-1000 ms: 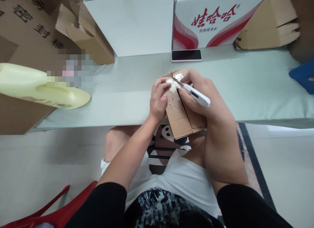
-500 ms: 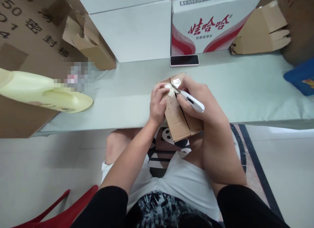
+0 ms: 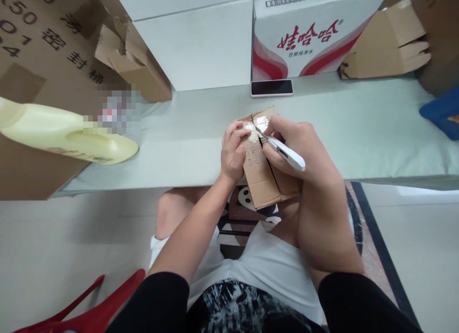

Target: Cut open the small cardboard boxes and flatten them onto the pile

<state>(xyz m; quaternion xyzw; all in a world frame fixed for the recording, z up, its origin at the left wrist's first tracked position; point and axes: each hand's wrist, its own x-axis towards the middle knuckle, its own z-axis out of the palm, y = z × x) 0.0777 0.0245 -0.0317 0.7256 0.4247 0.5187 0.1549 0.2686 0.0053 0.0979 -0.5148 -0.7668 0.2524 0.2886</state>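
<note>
A small brown cardboard box (image 3: 261,177) lies at the near edge of the table, its lower end jutting over my lap. Clear tape (image 3: 261,122) shines across the far end of its top seam. My left hand (image 3: 234,151) grips the box along its left side, fingers curled onto the top. In my right hand (image 3: 287,141) is a white utility knife (image 3: 287,152), its blade out and its tip at the seam by the tape. Part of the box's right side is hidden behind my right hand.
A phone (image 3: 271,88) lies beyond the box, before a white and red carton (image 3: 304,46). Open cardboard boxes stand left (image 3: 147,74) and right (image 3: 383,48). A pale yellow bottle (image 3: 68,134) is on the left, a blue container (image 3: 442,114) on the right.
The knife's handle has shifted slightly right and toward me, with my right hand. The whole view has moved a little; my left hand keeps its hold on the box.
</note>
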